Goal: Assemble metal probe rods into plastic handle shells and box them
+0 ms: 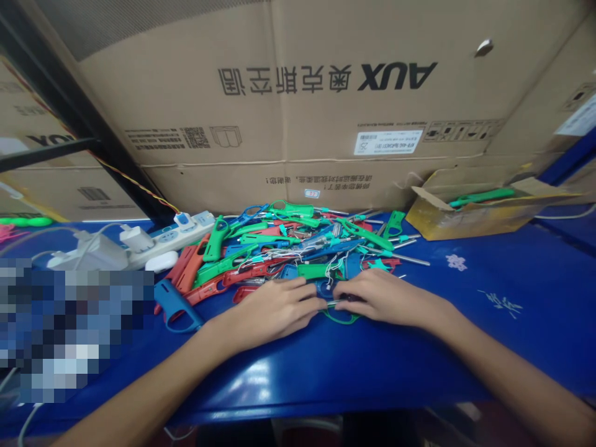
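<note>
A heap of red, green and blue plastic lighter casings [274, 239] with metal tubes and white wires lies on the blue table. At its front edge my left hand [282, 310] is closed, its fingertips at a thin metal piece. My right hand [372, 297] is closed around a small dark object [354, 298], close to the left fingertips. Just below and between the hands shows a green trigger-guard loop [343, 318]. The fingers hide most of what is held. A blue casing [176, 305] lies left of my left hand.
An open cardboard box [479, 217] holding green casings stands at the back right. A white power strip [172, 239] with plugs is at the left. Large cardboard [298, 136] stands behind the heap. The table's front edge [279, 413] runs below my hands.
</note>
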Action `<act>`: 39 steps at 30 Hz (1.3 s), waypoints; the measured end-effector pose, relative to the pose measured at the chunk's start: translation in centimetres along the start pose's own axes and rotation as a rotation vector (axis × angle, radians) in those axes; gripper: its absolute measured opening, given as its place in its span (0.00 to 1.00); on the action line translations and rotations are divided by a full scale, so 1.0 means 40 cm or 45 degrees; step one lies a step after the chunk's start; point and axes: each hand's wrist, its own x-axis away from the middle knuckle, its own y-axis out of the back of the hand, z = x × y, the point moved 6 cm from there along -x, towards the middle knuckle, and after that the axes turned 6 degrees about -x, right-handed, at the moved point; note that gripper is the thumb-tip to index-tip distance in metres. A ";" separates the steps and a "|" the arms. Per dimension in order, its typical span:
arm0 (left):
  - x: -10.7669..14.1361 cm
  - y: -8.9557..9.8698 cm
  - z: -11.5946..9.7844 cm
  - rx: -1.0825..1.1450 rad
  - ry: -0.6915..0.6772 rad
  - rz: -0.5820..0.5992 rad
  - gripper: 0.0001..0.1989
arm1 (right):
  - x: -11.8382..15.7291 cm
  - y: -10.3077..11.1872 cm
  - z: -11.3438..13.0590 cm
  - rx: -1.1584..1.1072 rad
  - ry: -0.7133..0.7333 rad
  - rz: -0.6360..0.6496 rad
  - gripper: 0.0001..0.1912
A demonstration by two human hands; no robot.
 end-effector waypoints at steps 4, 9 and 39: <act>0.000 -0.002 0.003 0.017 0.002 -0.020 0.12 | 0.000 -0.002 -0.002 -0.015 -0.005 -0.005 0.11; 0.000 0.006 0.004 0.013 0.011 -0.053 0.13 | -0.001 -0.002 -0.001 -0.021 0.004 -0.020 0.10; 0.003 0.011 -0.010 0.091 -0.012 0.057 0.13 | 0.003 -0.003 -0.001 -0.045 -0.025 -0.014 0.09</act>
